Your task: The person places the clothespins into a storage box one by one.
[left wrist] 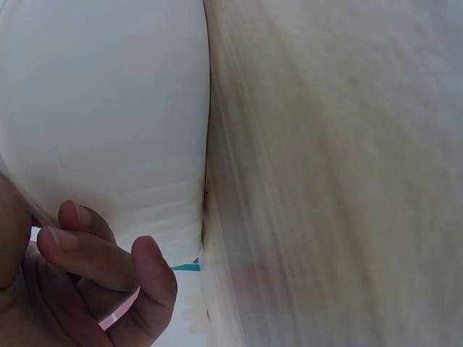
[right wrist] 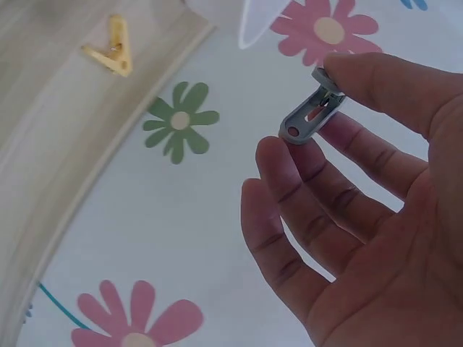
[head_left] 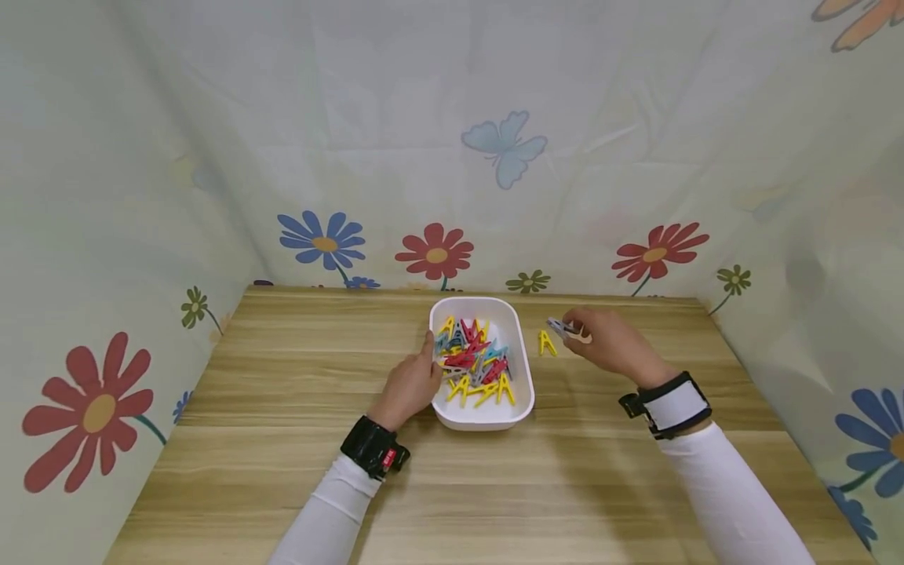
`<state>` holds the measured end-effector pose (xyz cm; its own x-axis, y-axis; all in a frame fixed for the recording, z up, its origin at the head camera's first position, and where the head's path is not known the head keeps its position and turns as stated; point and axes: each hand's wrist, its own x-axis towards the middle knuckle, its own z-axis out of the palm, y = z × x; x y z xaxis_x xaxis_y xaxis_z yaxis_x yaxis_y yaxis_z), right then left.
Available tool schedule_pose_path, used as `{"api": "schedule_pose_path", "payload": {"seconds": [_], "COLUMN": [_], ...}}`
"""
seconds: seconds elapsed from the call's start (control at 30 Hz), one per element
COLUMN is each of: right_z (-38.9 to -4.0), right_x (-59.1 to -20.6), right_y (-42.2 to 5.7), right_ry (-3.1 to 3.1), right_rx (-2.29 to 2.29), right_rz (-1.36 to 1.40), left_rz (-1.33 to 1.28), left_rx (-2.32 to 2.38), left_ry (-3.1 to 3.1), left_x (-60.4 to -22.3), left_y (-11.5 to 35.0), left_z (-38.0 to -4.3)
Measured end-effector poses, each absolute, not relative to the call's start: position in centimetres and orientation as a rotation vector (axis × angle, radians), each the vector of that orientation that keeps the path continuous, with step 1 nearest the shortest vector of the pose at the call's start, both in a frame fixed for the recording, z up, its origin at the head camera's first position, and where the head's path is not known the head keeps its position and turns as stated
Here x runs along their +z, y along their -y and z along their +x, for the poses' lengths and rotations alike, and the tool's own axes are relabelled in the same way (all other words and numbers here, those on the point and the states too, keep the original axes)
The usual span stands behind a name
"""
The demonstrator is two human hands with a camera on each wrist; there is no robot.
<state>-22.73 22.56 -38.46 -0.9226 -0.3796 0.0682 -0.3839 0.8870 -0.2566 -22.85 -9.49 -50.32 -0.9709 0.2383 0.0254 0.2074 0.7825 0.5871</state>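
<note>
My right hand (head_left: 610, 341) pinches a grey clothespin (right wrist: 311, 116) between thumb and fingertips, raised over the table right of a white plastic tub (head_left: 483, 420). On the tabletop below it lies a yellow clothespin (head_left: 547, 343). The tub holds a loose heap of clothespins (head_left: 469, 357) in red, yellow, blue and grey. At the tub's left side, my left hand (head_left: 410, 384) grips the rim. In the left wrist view, the fingers (left wrist: 90, 256) of that hand curl against the tub's outer wall (left wrist: 108, 108).
The wooden table (head_left: 297, 439) runs back to a pale cloth wall (head_left: 388, 102) printed with flowers and a butterfly. More printed cloth stands along the left and right sides. Both wrists wear black straps with cameras.
</note>
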Motion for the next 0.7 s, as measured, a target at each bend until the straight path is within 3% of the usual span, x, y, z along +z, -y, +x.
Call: {"api": "schedule_pose_path", "payload": {"seconds": [0.33,0.7], "right_z": [-23.4,-23.7], "right_x": [-36.1,-36.9], "right_y": [-19.8,-15.7], "right_ry": [3.005,2.965], "right_rx": [0.389,0.436], "right_rz": [0.623,0.774], "left_rz": [0.358,0.365], "left_rx": [0.932,0.947], "left_ry": [-2.914,-2.911], "left_x": [-50.1,-50.1], "left_y": [9.4,9.5], "left_z": [-22.8,-22.8]}}
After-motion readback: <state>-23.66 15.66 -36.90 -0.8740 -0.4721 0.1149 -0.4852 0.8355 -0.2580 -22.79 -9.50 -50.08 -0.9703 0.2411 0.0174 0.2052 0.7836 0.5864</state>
